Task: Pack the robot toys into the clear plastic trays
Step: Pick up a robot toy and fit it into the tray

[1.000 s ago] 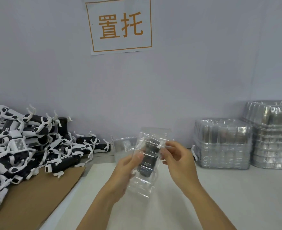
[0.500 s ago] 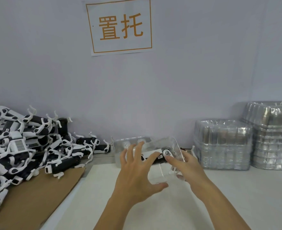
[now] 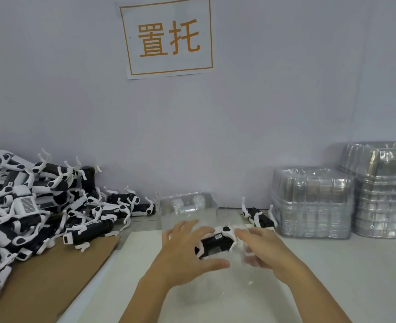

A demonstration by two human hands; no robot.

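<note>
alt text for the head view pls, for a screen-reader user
Two hands, left and right, hold a black-and-white robot toy in a clear plastic tray over a white table. A toy pile lies left, stacked trays right, a sign on the wall.

Even, soft light across the whole view — bright but flat, no single source to pick out. The wall (image 3: 262, 101) reads a pale bluish grey, slightly dimmer toward the corners. Shadows are faint: a soft one behind the stacked trays (image 3: 313, 201) on the wall, another under the pile of robot toys (image 3: 29, 213). Glare glints off those trays in silvery streaks. Both hands are smeared with motion blur, the right hand (image 3: 260, 248) more than the left hand (image 3: 187, 250) — fingertips soft. Wide-angle bending shows at the edges, and the sign (image 3: 167, 37) leans.
</note>
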